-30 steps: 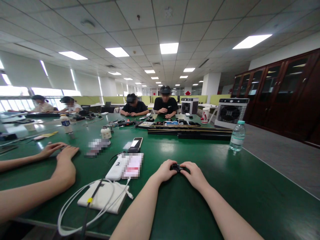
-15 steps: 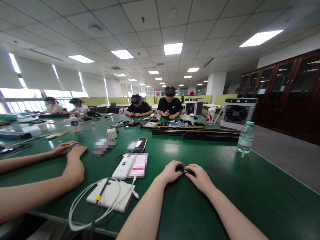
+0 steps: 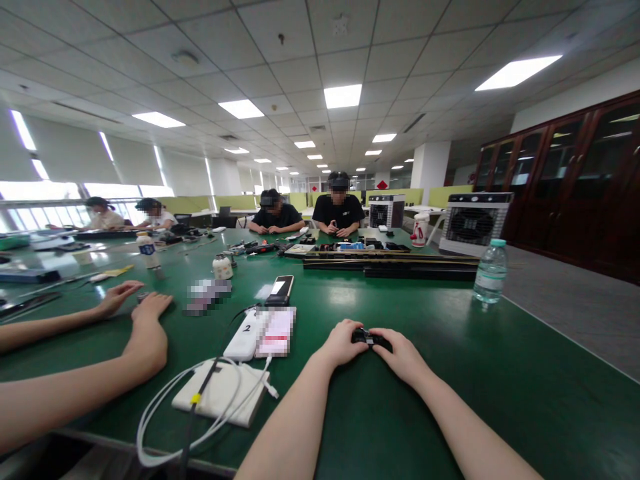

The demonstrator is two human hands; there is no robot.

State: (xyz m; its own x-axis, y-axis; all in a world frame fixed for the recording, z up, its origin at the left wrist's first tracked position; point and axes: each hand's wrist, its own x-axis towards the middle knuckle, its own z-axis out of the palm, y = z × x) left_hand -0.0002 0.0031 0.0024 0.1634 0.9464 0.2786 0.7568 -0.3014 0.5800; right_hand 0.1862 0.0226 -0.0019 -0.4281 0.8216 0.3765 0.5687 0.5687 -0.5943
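At the far left of the frame a neighbour's two bare forearms lay on the green table [image 3: 450,373], their hands [image 3: 145,313] resting flat near a small item too blurred to name. These belonged to a co-worker, not to the wearer.

Lower left of centre, a white pad [image 3: 220,400] sat near the table edge with a white cable [image 3: 165,420] looped loosely over it and a dark cord crossing it. Just above lay a white power bank [image 3: 245,337] marked with a 2, beside a blurred card, and above that a phone [image 3: 281,288] propped on a dark stand (probably tilted so its screen could be read from the seat).

At centre, low in the frame, the wearer's left hand [image 3: 340,343] and right hand [image 3: 403,357] met over a small black part [image 3: 367,338]. Both were curled, fingertips pinching it from either side, with the wrists resting on the table, apparently to steady fine work. The part lay between the two sets of fingertips, at or just above the tabletop; which could not be told.

Further up, long black rails [image 3: 400,267] ran across the table, laid flat where their length had room. Behind them two people in dark shirts sat working.

At right, a water bottle [image 3: 490,272] stood upright near the table edge, clear of the work, and an air cooler [image 3: 475,223] stood behind it.
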